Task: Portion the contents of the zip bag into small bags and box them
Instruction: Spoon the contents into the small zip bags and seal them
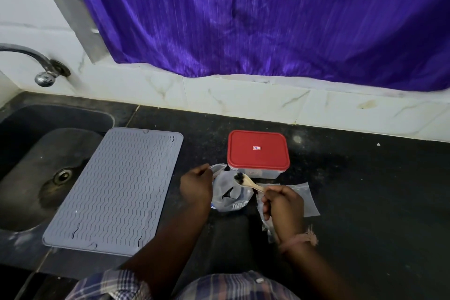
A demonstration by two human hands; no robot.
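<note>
Head view: right hand (pixel 282 204) holds spoon (pixel 246 182) over zip bag (pixel 227 192).

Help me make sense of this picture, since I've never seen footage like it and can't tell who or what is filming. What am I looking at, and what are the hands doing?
There is no machine here. One wide-angle camera sits on a person's head and looks down, so you see their own two arms over a dark kitchen counter.

The left hand pinches the edge of a clear zip bag, holding it open. The right hand grips a wooden spoon with a few dark round pieces in its bowl, over the bag's mouth.

Behind the bag stands a plastic box with a red lid, closed. Small clear bags lie flat under and beside the right hand. To the left lie a grey ribbed mat, a sink and a tap. A purple curtain hangs behind.
</note>
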